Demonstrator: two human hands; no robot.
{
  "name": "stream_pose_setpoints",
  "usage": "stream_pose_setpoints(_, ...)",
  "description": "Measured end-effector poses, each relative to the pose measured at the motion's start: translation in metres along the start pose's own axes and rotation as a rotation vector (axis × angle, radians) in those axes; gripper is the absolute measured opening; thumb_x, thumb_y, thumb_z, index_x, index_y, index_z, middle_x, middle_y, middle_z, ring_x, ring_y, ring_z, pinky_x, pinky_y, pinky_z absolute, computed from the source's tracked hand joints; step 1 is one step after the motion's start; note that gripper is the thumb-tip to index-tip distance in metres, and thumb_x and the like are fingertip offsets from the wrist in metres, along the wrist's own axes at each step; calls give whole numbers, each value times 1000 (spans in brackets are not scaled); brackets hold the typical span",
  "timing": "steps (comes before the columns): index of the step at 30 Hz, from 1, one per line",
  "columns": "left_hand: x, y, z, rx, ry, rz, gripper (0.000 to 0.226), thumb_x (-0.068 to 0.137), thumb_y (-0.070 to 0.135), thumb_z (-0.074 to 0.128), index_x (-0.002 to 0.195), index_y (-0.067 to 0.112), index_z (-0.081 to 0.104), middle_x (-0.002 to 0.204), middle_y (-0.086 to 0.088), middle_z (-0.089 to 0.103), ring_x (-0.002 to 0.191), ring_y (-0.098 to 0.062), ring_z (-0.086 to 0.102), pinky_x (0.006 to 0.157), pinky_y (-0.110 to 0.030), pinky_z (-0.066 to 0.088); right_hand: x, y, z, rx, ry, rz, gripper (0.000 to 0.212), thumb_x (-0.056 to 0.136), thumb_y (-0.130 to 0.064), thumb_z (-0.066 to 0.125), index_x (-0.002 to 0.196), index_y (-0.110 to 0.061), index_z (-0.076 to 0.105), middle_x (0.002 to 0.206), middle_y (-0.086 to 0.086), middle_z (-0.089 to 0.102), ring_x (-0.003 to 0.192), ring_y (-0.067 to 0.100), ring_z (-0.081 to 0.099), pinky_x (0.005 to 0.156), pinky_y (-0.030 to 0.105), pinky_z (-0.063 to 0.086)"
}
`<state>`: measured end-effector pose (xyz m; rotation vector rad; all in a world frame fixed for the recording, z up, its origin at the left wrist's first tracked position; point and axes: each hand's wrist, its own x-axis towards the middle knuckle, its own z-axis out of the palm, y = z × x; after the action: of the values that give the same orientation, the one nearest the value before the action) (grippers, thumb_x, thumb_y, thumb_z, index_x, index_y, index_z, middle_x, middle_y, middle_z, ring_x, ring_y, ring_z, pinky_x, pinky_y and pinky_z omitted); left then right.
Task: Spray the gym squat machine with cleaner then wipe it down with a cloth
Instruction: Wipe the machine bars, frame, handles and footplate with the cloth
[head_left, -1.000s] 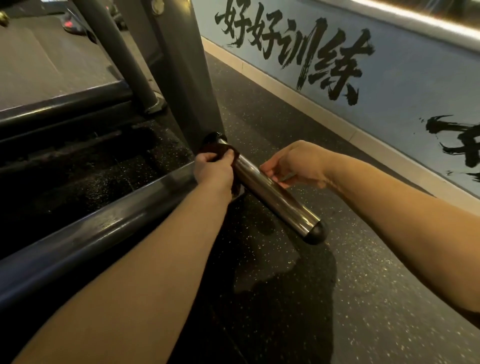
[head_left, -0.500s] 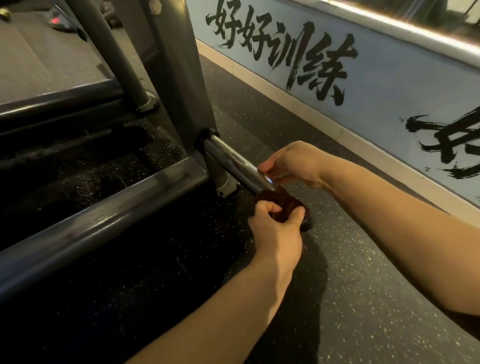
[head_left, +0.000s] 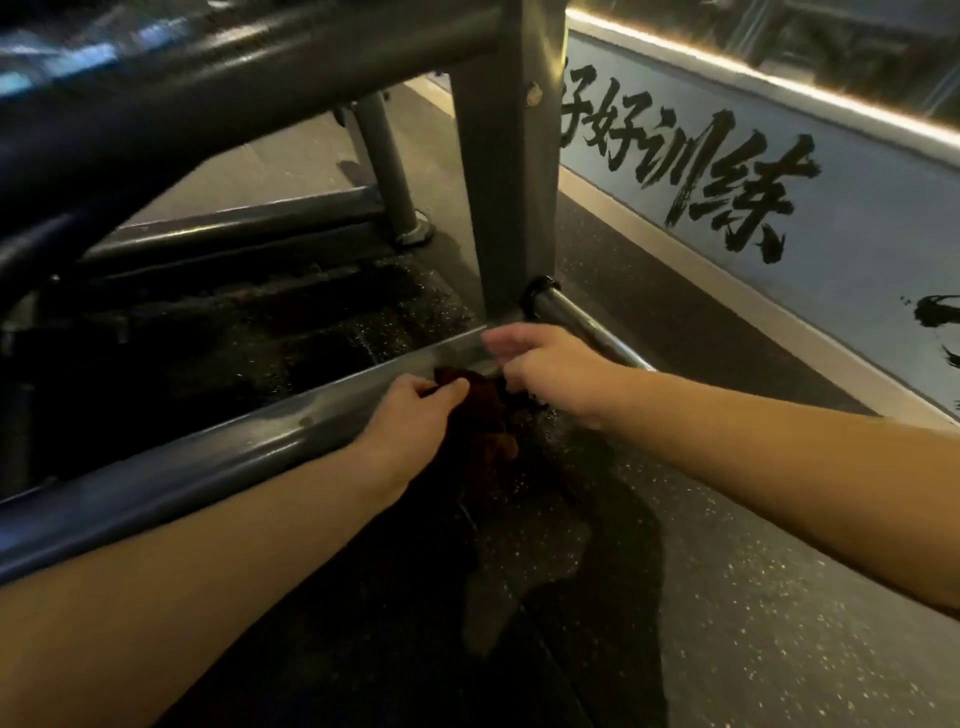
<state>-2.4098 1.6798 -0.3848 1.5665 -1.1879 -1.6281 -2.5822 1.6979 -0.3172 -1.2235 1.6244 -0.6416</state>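
Observation:
The squat machine's grey base rail runs diagonally from lower left to the upright post. A chrome peg sticks out from the post's foot toward the right. My left hand grips a dark red cloth just below the rail's right end; the cloth hangs down over the floor. My right hand is blurred, right beside the cloth and in front of the peg, with its fingers at the cloth's top edge. Whether it holds the cloth is unclear. No spray bottle shows.
A thick dark upper bar of the machine crosses overhead at the left. A pale wall with black brush lettering runs along the right. Speckled black rubber floor lies between the machine and the wall.
My left hand slid the cloth off the chrome peg's tip and back to the base rail. The right hand moved left to meet it. The view tilted up and shifted.

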Motion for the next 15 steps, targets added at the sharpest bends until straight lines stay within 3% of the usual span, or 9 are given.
stream_pose_setpoints(3,-2,-12,-53,13,-4,7,33,93,45,71,117,23,64,108,-7,75,91,-25,76,78,-45,63,19,1,52,236,-186,224,61,82,14,45,128,-20,65,136,14,62,121,30,61,105,45,53)
stream_pose_setpoints(9,-5,-42,-116,163,-7,-49,29,97,40,68,120,23,63,110,-6,73,98,-26,74,87,-46,62,30,17,131,469,-397,384,53,84,-5,58,136,-13,58,137,15,61,125,34,60,109,47,48)
stream_pose_setpoints(13,-15,-58,-143,153,40,-97,22,102,41,60,111,22,69,108,-8,74,98,-27,73,83,-45,61,21,25,175,412,-455,334,38,101,-30,61,136,-16,61,129,7,69,120,25,64,92,36,52)
stream_pose_setpoints(15,-20,-65,-155,124,59,-104,21,105,38,56,109,21,69,105,-7,75,98,-27,73,84,-44,60,22,27,191,403,-431,314,35,103,-33,60,134,-18,62,126,5,71,118,22,65,85,33,53)
